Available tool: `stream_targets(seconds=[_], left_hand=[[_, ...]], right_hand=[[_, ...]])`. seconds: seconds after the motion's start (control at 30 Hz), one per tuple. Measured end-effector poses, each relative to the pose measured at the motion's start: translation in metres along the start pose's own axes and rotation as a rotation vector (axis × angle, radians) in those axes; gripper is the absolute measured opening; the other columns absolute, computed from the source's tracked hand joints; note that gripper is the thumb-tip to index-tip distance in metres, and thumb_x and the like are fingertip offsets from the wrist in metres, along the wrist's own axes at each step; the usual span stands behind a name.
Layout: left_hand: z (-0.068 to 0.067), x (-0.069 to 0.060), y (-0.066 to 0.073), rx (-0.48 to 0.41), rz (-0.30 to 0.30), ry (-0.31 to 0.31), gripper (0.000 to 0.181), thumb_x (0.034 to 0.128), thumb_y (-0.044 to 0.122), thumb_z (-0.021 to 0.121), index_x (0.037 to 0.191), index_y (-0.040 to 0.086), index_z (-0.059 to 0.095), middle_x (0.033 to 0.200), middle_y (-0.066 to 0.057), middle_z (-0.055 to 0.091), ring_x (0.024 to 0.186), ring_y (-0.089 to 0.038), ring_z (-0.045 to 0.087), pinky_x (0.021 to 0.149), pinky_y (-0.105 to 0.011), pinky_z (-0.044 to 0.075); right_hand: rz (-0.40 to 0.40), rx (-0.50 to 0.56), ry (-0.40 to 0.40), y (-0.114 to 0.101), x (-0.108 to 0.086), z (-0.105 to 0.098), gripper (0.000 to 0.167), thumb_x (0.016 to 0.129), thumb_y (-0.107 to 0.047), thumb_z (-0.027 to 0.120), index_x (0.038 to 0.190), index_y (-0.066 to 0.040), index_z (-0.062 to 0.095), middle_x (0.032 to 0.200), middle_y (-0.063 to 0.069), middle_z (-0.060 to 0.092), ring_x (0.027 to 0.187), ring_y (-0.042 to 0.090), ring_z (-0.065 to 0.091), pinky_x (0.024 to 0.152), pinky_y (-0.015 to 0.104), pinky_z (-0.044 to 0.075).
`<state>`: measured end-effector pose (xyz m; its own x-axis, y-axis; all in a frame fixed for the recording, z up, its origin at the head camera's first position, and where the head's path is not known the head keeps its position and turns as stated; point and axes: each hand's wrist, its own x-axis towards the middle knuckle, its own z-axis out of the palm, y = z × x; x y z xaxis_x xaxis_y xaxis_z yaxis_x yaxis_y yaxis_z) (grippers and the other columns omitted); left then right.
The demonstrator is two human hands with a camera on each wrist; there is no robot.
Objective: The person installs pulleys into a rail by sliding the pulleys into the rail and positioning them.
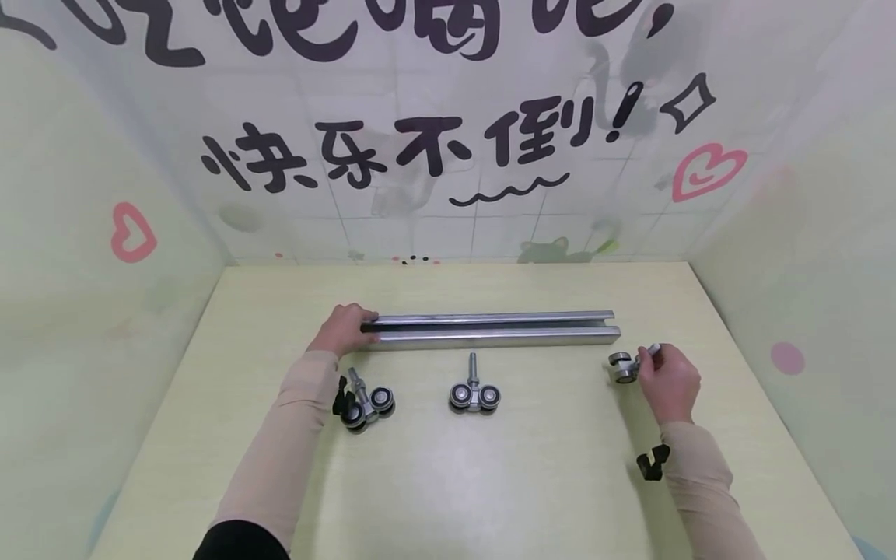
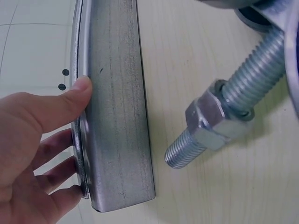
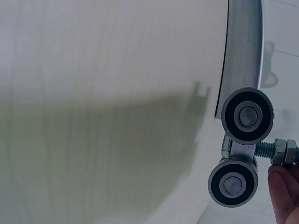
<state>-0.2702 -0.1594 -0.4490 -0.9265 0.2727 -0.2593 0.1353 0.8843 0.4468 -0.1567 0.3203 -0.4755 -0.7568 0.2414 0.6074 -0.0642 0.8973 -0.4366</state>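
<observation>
A silver metal channel rail (image 1: 490, 340) lies crosswise with its slot facing up. My left hand (image 1: 341, 330) grips its left end; in the left wrist view the thumb (image 2: 83, 86) and fingers lie against the rail's lips. Off the rail's right end, my right hand (image 1: 670, 383) pinches a roller trolley (image 1: 621, 369) by its threaded bolt. The right wrist view shows that trolley's black-and-silver wheels (image 3: 247, 116) and the nuts (image 3: 279, 151) on the bolt by the fingertips. In that view one wheel overlaps the rail's end; contact cannot be told.
A second roller trolley (image 1: 474, 395) stands in front of the rail's middle, bolt pointing away. A third trolley (image 1: 367, 408) lies tilted beside the left wrist. The pale wooden tabletop (image 1: 483, 482) is bounded by printed walls at the back and both sides.
</observation>
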Motion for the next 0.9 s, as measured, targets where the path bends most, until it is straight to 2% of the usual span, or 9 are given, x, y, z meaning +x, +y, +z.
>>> stream_targets(seconds=[0.33, 0.9], left_hand=[[0.000, 0.000, 0.000, -0.015, 0.006, 0.013, 0.052, 0.0785, 0.018, 0.069, 0.124, 0.000, 0.052, 0.125, -0.023, 0.051, 0.114, -0.042, 0.044, 0.096, -0.054, 0.036], [0.003, 0.000, -0.001, -0.012, 0.011, 0.032, 0.051, 0.0788, 0.018, 0.069, 0.123, 0.000, 0.053, 0.124, -0.024, 0.051, 0.115, -0.043, 0.041, 0.097, -0.054, 0.035]], right_hand=[[0.029, -0.046, -0.020, 0.013, 0.019, 0.004, 0.019, 0.078, -0.004, 0.064, 0.067, 0.008, 0.054, 0.062, 0.024, 0.059, 0.052, 0.036, 0.054, 0.049, 0.048, 0.044], [0.062, -0.039, -0.053, 0.023, 0.043, 0.017, 0.018, 0.079, -0.002, 0.063, 0.069, 0.011, 0.056, 0.065, 0.027, 0.059, 0.054, 0.038, 0.055, 0.053, 0.049, 0.046]])
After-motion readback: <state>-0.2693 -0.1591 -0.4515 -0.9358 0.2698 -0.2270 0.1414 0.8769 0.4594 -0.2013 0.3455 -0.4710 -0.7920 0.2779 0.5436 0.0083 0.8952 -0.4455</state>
